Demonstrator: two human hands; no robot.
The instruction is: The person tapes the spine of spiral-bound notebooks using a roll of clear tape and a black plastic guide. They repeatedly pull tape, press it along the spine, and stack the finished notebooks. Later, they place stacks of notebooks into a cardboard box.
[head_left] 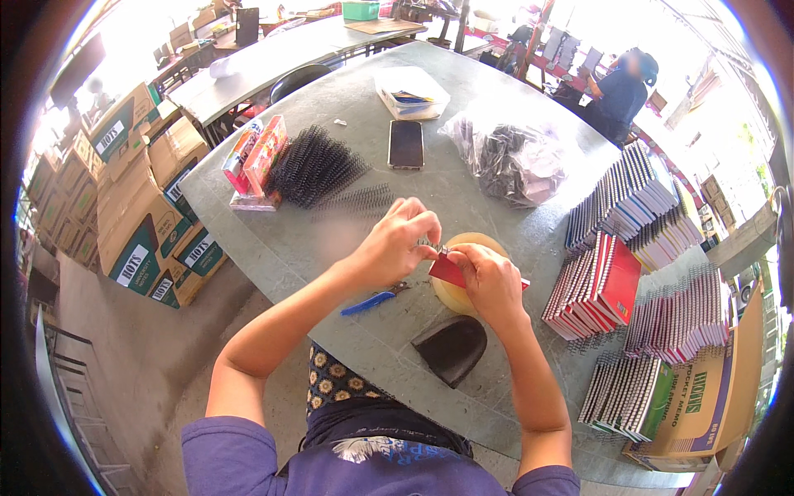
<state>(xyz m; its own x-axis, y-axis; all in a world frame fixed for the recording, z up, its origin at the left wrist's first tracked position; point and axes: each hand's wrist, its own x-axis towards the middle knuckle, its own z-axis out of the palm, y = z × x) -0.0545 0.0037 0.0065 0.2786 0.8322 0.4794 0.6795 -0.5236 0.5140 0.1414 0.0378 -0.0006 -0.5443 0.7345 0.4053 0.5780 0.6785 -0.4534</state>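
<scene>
In my right hand (492,285) is a small red notebook (447,270), gripped by its side above the table. My left hand (405,236) pinches a spiral binding wire (432,245) at the notebook's top edge; the fingertips partly hide it. Beneath the notebook a round, pale yellow disc-like thing (475,240) lies on the table. Blue-handled pliers (370,303) rest below my left wrist, and a dark piece with one rounded end (452,349) lies nearer my body. Loose wire spirals (360,200) are spread beyond my left hand.
A dark heap of spirals (314,165), coloured boxes (255,155), a phone (406,145), a white tray (412,91) and plastic bags (517,161) occupy the grey table (347,99). Notebook stacks (591,285) line its right side. Cartons (145,215) stand left. A person (620,95) sits far right.
</scene>
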